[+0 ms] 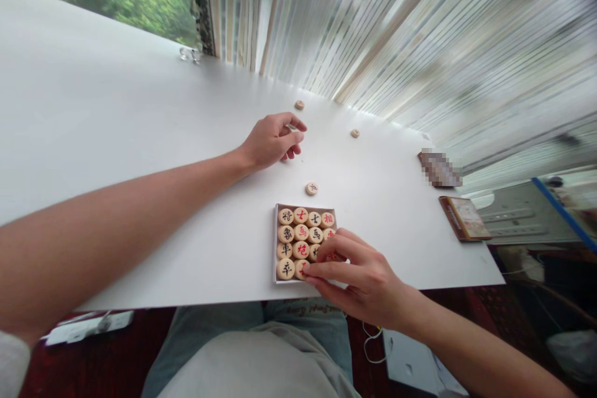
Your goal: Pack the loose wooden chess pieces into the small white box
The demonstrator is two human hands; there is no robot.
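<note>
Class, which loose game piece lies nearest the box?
The loose piece with the black character, just beyond the box; the other loose ones lie farther back.

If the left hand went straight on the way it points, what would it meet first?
Probably the rightmost loose xiangqi piece; the left hand is curled and depth is unclear, so it might pass just beside it.

Pale grey shirt (pixel 261 364) over blue-grey trousers (pixel 200 339)

The shirt is plain across the front, with soft folds in its light cloth. At the lower left edge, a whitish left sleeve (pixel 13 364) reaches about the elbow; below it the left forearm (pixel 125 211) is bare. The trousers look loose, washed-out and creased, and brown, slanted lettering (pixel 317 309) marks the right leg, too small to read surely. The right forearm (pixel 485 348) is bare, as are the left hand (pixel 275 140) and right hand (pixel 361 273).
</note>
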